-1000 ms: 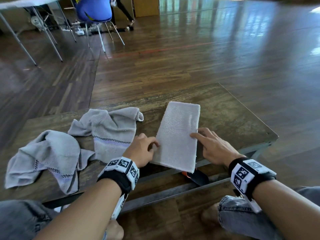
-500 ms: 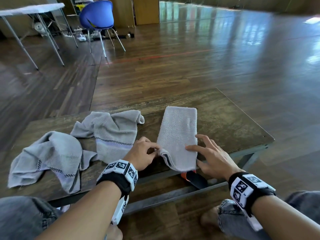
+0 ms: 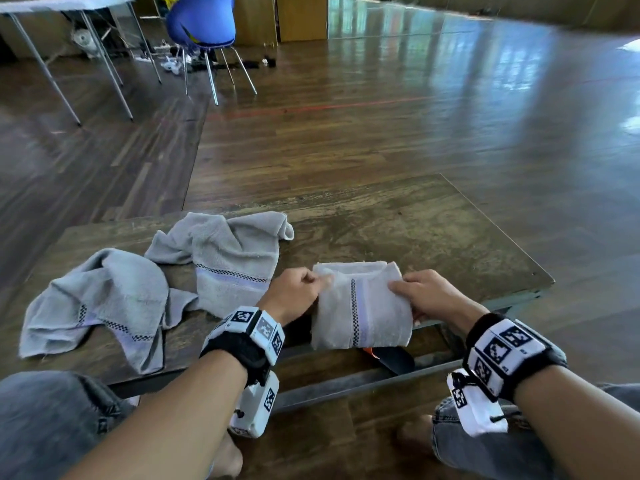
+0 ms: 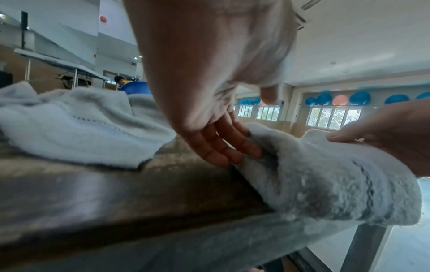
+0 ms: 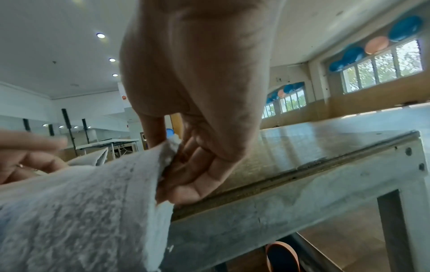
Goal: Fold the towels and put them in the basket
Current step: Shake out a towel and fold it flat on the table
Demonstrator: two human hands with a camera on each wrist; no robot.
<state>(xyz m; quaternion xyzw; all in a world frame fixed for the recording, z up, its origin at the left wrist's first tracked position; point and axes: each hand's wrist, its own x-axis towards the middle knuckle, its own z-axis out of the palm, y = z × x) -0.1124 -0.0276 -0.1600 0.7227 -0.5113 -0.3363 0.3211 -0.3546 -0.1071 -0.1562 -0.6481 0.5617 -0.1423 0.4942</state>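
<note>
A grey folded towel [image 3: 362,306] with a checkered stripe lies at the near edge of the wooden table [image 3: 433,237], its near end hanging over the edge. My left hand [image 3: 294,292] pinches its left side, thumb on top and fingers [image 4: 223,147] tucked under the fold [image 4: 325,174]. My right hand [image 3: 429,294] pinches the right side [image 5: 93,193], thumb above and fingers [image 5: 193,176] below. Two unfolded grey towels lie crumpled to the left, one [image 3: 228,258] mid-table and one [image 3: 100,303] at the far left. No basket is in view.
The table's right half is bare wood with a metal frame [image 5: 302,202]. An orange and black object [image 3: 391,358] sits under the table's near edge. A blue chair [image 3: 201,26] and a white folding table [image 3: 65,5] stand far back on the wooden floor.
The long folded strip has been folded again, its near end brought up over itself into a short bundle. Both hands moved from resting on its sides to pinching them.
</note>
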